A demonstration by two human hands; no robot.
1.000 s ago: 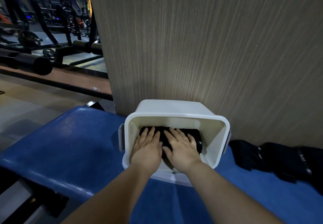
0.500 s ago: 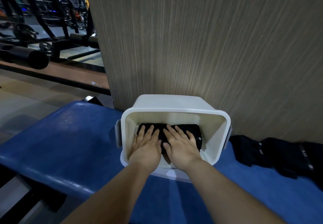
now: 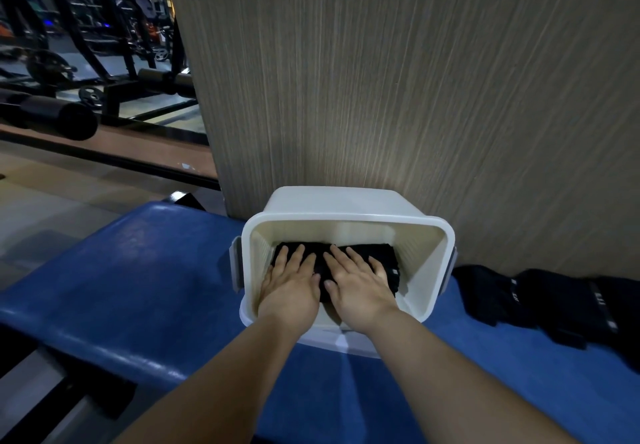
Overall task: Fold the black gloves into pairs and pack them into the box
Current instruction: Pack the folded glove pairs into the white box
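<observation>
Presses folded black gloves (image 3: 389,258) down inside the white box (image 3: 346,216), directly under the straight, slightly spread fingers (image 3: 298,257) of left hand (image 3: 291,287) and right hand (image 3: 362,287). Leaves loose gloves (image 3: 554,305) on the blue table (image 3: 138,287), well right of the fingers: job judged partway, more folding and packing ahead.

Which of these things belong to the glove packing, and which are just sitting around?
Part of the job: white box; folded gloves inside it; left hand and right hand, both pressing flat on them; loose black gloves waiting to the box's right.

Just around: blue bench; wood-grain wall; gym machines behind.
</observation>
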